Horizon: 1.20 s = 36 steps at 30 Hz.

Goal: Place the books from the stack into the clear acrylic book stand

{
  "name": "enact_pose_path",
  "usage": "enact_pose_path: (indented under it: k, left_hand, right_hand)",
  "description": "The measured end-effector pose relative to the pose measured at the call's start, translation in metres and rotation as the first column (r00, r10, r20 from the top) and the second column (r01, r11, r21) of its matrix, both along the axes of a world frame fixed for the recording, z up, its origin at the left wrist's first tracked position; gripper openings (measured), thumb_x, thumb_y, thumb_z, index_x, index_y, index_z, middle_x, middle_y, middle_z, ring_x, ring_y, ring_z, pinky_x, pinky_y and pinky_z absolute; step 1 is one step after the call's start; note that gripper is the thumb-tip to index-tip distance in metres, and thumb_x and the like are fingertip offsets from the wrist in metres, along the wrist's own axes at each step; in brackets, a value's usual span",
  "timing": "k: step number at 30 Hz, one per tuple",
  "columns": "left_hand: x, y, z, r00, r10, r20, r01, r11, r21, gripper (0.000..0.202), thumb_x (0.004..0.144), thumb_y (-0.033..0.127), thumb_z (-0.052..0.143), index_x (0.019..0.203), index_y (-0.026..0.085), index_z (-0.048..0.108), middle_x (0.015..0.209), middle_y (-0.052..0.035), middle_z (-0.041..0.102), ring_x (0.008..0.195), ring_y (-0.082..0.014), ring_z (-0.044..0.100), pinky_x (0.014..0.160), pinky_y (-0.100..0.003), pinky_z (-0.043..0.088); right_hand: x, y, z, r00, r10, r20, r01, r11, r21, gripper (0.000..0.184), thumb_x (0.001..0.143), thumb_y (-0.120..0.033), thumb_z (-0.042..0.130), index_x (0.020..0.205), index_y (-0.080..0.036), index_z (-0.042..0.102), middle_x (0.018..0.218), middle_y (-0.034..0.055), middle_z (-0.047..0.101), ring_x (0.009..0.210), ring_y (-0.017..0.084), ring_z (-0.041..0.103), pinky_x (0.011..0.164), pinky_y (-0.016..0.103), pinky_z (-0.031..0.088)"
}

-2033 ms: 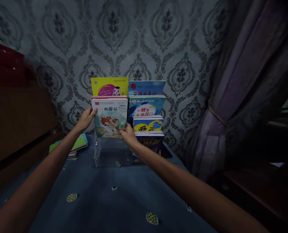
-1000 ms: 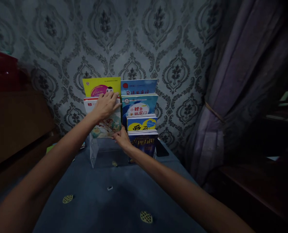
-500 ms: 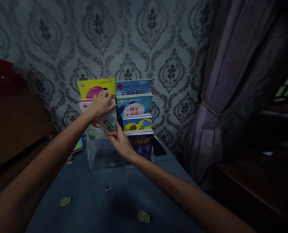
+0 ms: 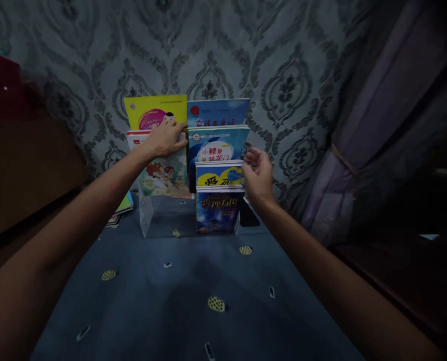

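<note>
A clear acrylic book rack [image 4: 145,218] holds children's books in two stepped columns. My left hand [image 4: 166,140] is closed over the top edge of a white-topped picture book [image 4: 163,173], thumb across its cover. Behind it stands a yellow book [image 4: 148,106]. My right hand [image 4: 260,175] is beside the right column, fingers loosely curled and apart, thumb near a yellow-and-blue book [image 4: 208,176]; whether it touches is unclear. That column also has a light blue book [image 4: 223,106], a teal book [image 4: 215,136] and a dark blue book [image 4: 218,213] in front.
A dark blue patterned cloth [image 4: 163,301] covers the table. More books [image 4: 125,204] lie left of the rack, and a dark flat object [image 4: 249,217] lies to its right. Patterned wallpaper is behind, a tied curtain [image 4: 336,170] at right and a brown box [image 4: 27,165] at left.
My right hand has moved from the lower right corner of the picture book to the right side of the other column. My left hand stays on the picture book. The view has tilted down.
</note>
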<state>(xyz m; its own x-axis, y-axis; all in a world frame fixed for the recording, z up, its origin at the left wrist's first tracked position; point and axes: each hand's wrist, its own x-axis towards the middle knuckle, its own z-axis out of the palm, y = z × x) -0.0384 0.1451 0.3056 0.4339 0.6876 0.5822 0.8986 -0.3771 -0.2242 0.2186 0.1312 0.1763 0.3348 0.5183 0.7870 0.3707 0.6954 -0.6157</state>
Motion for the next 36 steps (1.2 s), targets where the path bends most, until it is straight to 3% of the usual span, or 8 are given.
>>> enact_pose_path:
  k: [5, 9, 13, 16, 20, 24, 30, 36]
  left_hand:
    - [-0.017, 0.001, 0.000, 0.993, -0.120, 0.015, 0.120, 0.992, -0.029, 0.056, 0.092, 0.043, 0.055, 0.141, 0.018, 0.042, 0.137, -0.0119, 0.044, 0.135, -0.0406, 0.037, 0.110, -0.062, 0.025]
    - [-0.069, -0.022, -0.019, 0.994, -0.038, 0.105, 0.032, 0.998, 0.056, 0.052, 0.096, 0.039, 0.049, 0.142, 0.020, 0.036, 0.143, -0.0112, 0.038, 0.140, -0.0377, 0.031, 0.114, -0.058, 0.022]
    - [-0.150, -0.053, -0.076, 0.957, 0.161, 0.240, -0.196, 0.972, 0.131, 0.046, 0.099, 0.035, 0.041, 0.143, 0.021, 0.035, 0.142, -0.0137, 0.044, 0.137, -0.0337, 0.037, 0.114, -0.050, 0.027]
    - [-0.198, -0.064, -0.135, 0.862, 0.468, 0.197, -0.459, 0.884, -0.090, 0.047, 0.099, 0.033, 0.037, 0.141, 0.012, 0.037, 0.141, -0.0199, 0.046, 0.134, -0.0337, 0.041, 0.110, -0.048, 0.032]
    - [-0.223, -0.057, -0.207, 0.806, 0.591, 0.045, -0.546, 0.770, -0.329, 0.060, 0.092, 0.044, 0.052, 0.141, 0.011, 0.041, 0.143, -0.0239, 0.047, 0.134, -0.0363, 0.043, 0.108, -0.052, 0.034]
    - [-0.226, -0.040, -0.247, 0.783, 0.622, -0.007, -0.574, 0.719, -0.392, 0.069, 0.091, 0.051, 0.052, 0.145, 0.011, 0.037, 0.151, -0.0283, 0.039, 0.142, -0.0412, 0.033, 0.107, -0.063, 0.029]
    - [-0.236, -0.036, -0.260, 0.757, 0.651, -0.057, -0.615, 0.680, -0.399, 0.056, 0.096, 0.046, 0.044, 0.142, 0.013, 0.040, 0.144, -0.0288, 0.047, 0.135, -0.0414, 0.041, 0.102, -0.068, 0.031]
    - [-0.243, -0.064, -0.249, 0.756, 0.635, -0.157, -0.641, 0.671, -0.374, 0.043, 0.098, 0.039, 0.043, 0.133, 0.014, 0.047, 0.129, -0.0234, 0.058, 0.121, -0.0370, 0.055, 0.100, -0.052, 0.039]
  right_hand:
    - [-0.016, -0.043, -0.010, 0.986, -0.034, 0.162, 0.016, 0.994, 0.110, 0.043, 0.084, -0.016, 0.048, 0.127, -0.024, 0.052, 0.124, 0.0110, 0.062, 0.116, 0.025, 0.061, 0.097, 0.048, 0.052]
    - [-0.023, -0.089, -0.025, 0.966, -0.058, 0.253, 0.017, 0.987, 0.161, 0.038, 0.091, -0.021, 0.050, 0.127, -0.029, 0.057, 0.126, 0.0118, 0.062, 0.118, 0.027, 0.061, 0.100, 0.049, 0.051]
    - [-0.026, -0.125, -0.071, 0.890, 0.048, 0.454, -0.099, 0.991, 0.090, 0.036, 0.093, -0.020, 0.051, 0.127, -0.029, 0.058, 0.120, 0.0088, 0.067, 0.115, 0.027, 0.064, 0.100, 0.051, 0.052]
    - [-0.035, -0.139, -0.111, 0.808, 0.218, 0.547, -0.260, 0.966, -0.001, 0.038, 0.091, -0.013, 0.049, 0.123, -0.032, 0.060, 0.113, 0.0064, 0.071, 0.106, 0.025, 0.069, 0.090, 0.045, 0.058]
    - [-0.059, -0.148, -0.147, 0.726, 0.384, 0.571, -0.354, 0.920, -0.168, 0.037, 0.092, -0.014, 0.048, 0.119, -0.033, 0.063, 0.110, 0.0058, 0.074, 0.102, 0.025, 0.071, 0.088, 0.044, 0.060]
    - [-0.077, -0.153, -0.166, 0.672, 0.512, 0.535, -0.404, 0.859, -0.315, 0.035, 0.094, -0.017, 0.045, 0.115, -0.033, 0.068, 0.110, 0.0074, 0.074, 0.102, 0.024, 0.072, 0.086, 0.042, 0.062]
    - [-0.077, -0.150, -0.179, 0.638, 0.571, 0.516, -0.410, 0.820, -0.400, 0.034, 0.095, -0.021, 0.045, 0.115, -0.032, 0.070, 0.109, 0.0090, 0.075, 0.103, 0.025, 0.072, 0.091, 0.043, 0.060]
    - [-0.076, -0.149, -0.179, 0.616, 0.597, 0.514, -0.438, 0.802, -0.406, 0.034, 0.094, -0.021, 0.046, 0.114, -0.034, 0.071, 0.107, 0.0087, 0.076, 0.099, 0.025, 0.073, 0.088, 0.042, 0.062]
